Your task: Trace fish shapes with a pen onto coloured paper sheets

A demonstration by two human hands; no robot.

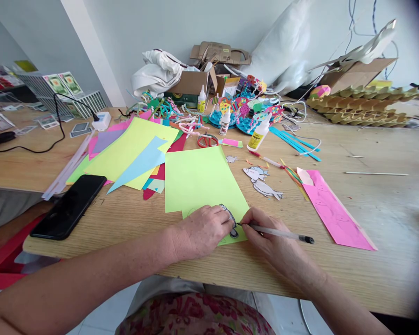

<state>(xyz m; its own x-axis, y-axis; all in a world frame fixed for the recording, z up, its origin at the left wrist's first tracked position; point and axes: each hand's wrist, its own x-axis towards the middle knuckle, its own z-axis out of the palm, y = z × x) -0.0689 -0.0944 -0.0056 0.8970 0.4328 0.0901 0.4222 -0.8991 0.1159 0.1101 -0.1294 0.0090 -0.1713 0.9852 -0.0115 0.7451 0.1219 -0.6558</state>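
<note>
Table point(132, 218), pale wall point(167, 23); lower centre: left hand point(204, 230) loosely open on part-hidden cutout point(234, 232), right hand point(270, 237) closed on pen point(282, 233).

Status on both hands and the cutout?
Right hand: pen, tip at cutout's edge. Left hand: pressing cutout onto green paper. Phone left, clear of both hands.

We see a light wood-grain counter point(380, 195): a black rectangular smartphone point(69, 207) at its near-left corner, a lime-green paper sheet point(202, 177) by the near edge, a bright pink paper strip point(337, 209) farther right.
</note>
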